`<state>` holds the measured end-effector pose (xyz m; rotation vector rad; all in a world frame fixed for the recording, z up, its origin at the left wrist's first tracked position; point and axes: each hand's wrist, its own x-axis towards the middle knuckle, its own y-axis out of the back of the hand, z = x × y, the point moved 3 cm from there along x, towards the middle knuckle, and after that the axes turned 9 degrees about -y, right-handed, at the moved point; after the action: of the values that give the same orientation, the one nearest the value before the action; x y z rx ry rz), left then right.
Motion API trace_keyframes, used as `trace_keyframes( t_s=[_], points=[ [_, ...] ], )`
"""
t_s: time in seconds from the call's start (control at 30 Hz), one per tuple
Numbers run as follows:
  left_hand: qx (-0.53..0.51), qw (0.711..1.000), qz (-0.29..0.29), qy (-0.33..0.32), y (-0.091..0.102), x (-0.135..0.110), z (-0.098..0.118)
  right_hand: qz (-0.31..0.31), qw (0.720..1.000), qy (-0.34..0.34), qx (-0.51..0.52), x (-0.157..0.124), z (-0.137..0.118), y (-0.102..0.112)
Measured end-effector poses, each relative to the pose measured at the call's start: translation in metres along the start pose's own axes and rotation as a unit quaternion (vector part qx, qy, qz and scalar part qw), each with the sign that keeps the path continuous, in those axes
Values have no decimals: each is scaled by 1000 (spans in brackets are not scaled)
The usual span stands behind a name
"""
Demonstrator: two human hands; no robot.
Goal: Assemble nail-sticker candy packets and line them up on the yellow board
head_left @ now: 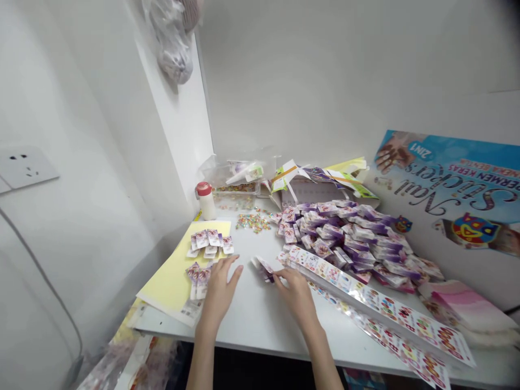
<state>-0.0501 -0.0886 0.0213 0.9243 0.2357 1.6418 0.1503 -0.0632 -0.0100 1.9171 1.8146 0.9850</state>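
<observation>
My right hand (293, 292) pinches a small purple-and-white packet (264, 267) between thumb and fingers, just above the middle of the table. My left hand (222, 284) is open, thumb apart from the fingers, over the right edge of a yellow sheet (166, 280). Beside it lie flat purple-and-white packets (199, 290) in a small group, partly hidden by the hand. Farther back on the sheet is another group of similar packets (210, 242). Small coloured candy-like pieces (254, 222) are scattered beyond my hands. To the right rises a large pile of filled purple-and-white packets (337, 233).
Printed sticker strips (377, 298) run along the right side of the table (260, 325). Behind are a red-capped bottle (206, 201), a clear plastic bag (239, 173) and an opened carton (317, 189). A large "Nail Stickers" box (450, 189) leans at the right, near pink-and-white wrappers (471, 306).
</observation>
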Motion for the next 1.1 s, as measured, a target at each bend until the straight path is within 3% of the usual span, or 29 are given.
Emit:
trace_keyframes(
  t_s=[0.13,0.23,0.33,0.43,0.47,0.53,0.63,0.73,0.87,1.0,1.1],
  points=[
    [-115,993,-26,-9,-29,-1,29,83,995,0,46,-2,-7,24],
    [-256,963,-27,74,-41,-3,42,92,992,14,87,-4,-18,42],
    [-450,870,-115,167,-49,-7,55,47,992,26,111,-8,-26,53],
    [-581,753,-247,187,-56,-15,69,-1,992,29,122,-10,-31,55],
    [-604,727,-270,187,-58,-17,71,-10,992,29,126,-11,-33,55],
    [-627,702,-271,200,-64,-20,70,-6,990,20,137,-11,-34,54],
    [-640,708,-200,222,-70,-19,63,9,988,6,154,-11,-33,53],
    [-630,733,-143,212,-70,-15,60,-14,986,27,162,-12,-33,53],
    [-559,800,-162,148,-61,-10,63,-34,980,26,193,-11,-31,54],
    [-499,834,-201,120,-54,-11,65,-58,967,-19,247,-9,-22,56],
    [-436,874,-194,95,-47,-10,66,-135,925,-107,339,-10,-8,53]
  ],
)
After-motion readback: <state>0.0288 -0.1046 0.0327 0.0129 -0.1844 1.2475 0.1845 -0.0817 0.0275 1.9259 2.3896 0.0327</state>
